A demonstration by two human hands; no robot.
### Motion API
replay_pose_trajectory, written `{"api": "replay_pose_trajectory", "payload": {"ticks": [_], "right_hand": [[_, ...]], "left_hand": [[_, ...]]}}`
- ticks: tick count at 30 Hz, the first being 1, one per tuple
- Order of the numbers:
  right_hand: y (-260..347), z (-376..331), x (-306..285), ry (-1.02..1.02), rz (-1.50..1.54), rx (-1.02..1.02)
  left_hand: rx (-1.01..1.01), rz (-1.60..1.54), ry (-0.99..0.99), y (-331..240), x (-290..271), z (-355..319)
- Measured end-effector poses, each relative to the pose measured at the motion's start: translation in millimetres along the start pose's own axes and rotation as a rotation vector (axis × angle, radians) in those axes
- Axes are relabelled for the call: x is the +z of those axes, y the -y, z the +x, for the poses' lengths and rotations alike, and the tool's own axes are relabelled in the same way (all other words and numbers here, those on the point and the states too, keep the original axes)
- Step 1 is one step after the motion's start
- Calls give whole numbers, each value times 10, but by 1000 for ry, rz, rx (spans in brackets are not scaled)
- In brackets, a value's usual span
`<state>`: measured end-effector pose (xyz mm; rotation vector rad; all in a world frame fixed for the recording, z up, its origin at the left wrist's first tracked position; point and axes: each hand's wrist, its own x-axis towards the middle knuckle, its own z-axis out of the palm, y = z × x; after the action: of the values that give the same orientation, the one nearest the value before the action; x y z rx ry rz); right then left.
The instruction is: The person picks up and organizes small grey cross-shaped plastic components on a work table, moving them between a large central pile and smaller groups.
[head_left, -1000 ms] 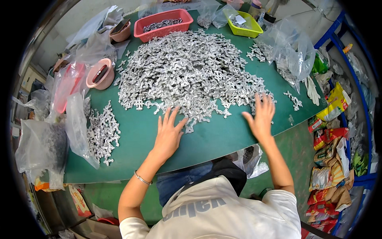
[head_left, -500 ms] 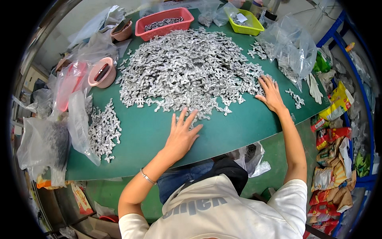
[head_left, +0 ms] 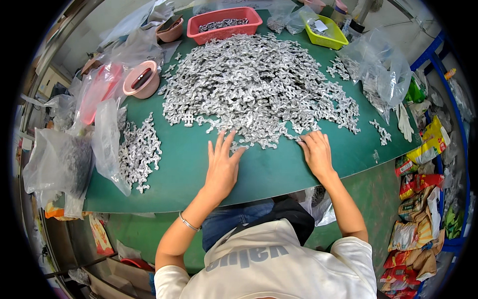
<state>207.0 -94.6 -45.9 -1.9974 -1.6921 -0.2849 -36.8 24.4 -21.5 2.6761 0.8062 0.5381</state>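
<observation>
While the left hand (head_left: pixel 222 169) spreads its fingers at the near edge of the metal pile (head_left: pixel 254 89) on the tabletop (head_left: pixel 181 172), the right hand (head_left: pixel 317 153), shifted inward from the pile's right side, curls there, its grip unclear; grey lettering (head_left: pixel 244 260) crosses the shirt (head_left: pixel 279 279).

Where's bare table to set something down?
Green table is bare between the small left pile and left hand, and, nearside, between left hand and right hand. Crowded: middle, under the big pile; left edge, under plastic bags.
</observation>
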Motion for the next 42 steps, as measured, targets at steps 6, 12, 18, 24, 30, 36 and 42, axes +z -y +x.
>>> {"api": "replay_pose_trajectory", "payload": {"ticks": [6,12,18,24,30,36,42], "right_hand": [[474,-122,-294,54,785,542],[864,-216,-387,206,1403,730],[970,-213,-405,264,1527,702],[1109,-143,-529,226,1373,525],[1146,-125,-559,209,1330,474],[1150,-137,-551,162,1251,385],[1167,-131,-514,121,1248,362]], "left_hand": [[-46,-421,-133,-320,-195,-138],[-91,-879,-168,-568,-278,-138],[-84,-863,-200,-516,-270,-223],[-118,-943,-211,-484,-316,-262],[-114,-1038,-192,-497,-391,-289],[-97,-1037,-205,-519,-433,-303],[-86,-1039,-240,-513,-411,-311]]}}
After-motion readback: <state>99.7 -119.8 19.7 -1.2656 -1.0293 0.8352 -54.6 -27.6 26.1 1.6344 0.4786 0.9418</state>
